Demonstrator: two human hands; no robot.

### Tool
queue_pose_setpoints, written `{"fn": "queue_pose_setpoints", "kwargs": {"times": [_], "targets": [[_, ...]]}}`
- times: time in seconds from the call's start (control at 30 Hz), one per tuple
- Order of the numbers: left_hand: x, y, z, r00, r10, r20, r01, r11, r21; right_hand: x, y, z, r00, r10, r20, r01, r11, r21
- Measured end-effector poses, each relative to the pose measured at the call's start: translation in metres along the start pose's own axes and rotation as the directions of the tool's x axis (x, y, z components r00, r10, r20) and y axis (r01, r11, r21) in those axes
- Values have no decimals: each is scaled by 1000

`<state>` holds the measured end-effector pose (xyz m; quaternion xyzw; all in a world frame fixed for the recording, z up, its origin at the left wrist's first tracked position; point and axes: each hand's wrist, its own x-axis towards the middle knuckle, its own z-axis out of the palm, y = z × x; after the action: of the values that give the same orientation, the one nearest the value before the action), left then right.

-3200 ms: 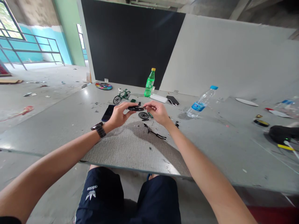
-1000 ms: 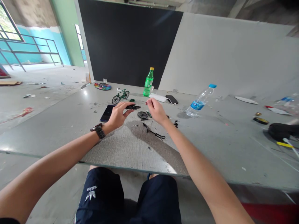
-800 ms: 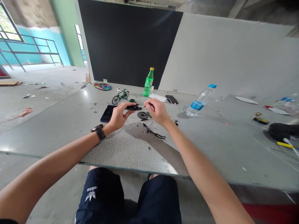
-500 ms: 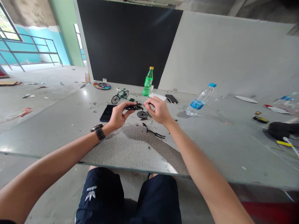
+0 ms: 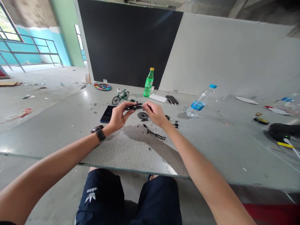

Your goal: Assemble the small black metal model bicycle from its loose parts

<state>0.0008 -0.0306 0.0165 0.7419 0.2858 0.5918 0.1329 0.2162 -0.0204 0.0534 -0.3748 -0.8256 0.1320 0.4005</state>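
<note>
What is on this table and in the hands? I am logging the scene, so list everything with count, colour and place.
black model part: 1, black, held between both hands
loose wheel: 1, black, on table under hands
model bicycle: 1, green, far left
phone: 1, dark, beside left hand
soda bottle: 1, green, upright at back
water bottle: 1, clear, blue cap, right
table: 1, grey
left hand: grips part
right hand: pinches part's end

Matt grey bench [image 5: 211, 137] with a rough woven-look panel at its near edge, glossy glass-faced phone [image 5: 107, 113], clear plastic water bottle [image 5: 199, 101], translucent green plastic bottle [image 5: 148, 83], green painted metal model bicycle [image 5: 120, 96], dark cloth shorts [image 5: 128, 200]
</note>
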Motion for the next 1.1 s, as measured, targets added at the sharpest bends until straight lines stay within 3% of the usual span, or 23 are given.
{"fn": "queue_pose_setpoints", "kwargs": {"times": [0.33, 0.57, 0.7, 0.87, 1.1], "targets": [[-1, 0, 1, 999, -33, 7, 33, 999, 19, 1, -1, 4, 999, 49, 14, -50, 991, 121], [-1, 3, 1, 1000, -6, 9, 5, 999, 51, 2, -2, -8, 1000, 2, -7, -2, 1000, -6], [-1, 2, 1, 1000, -11, 4, 11, 999, 44, 0, 0, -12, 994, -88, -67, 78, 988, -132], [-1, 0, 1, 1000, -9, 7, 9, 1000, 25, -3, 2, -12, 965, -248, -83, 203, 912, -356], [-1, 0, 1, 1000, -14, -1, 14, 999, 51, -5, 6, -11, 922, -367, -124, 268, 836, -479]]}}
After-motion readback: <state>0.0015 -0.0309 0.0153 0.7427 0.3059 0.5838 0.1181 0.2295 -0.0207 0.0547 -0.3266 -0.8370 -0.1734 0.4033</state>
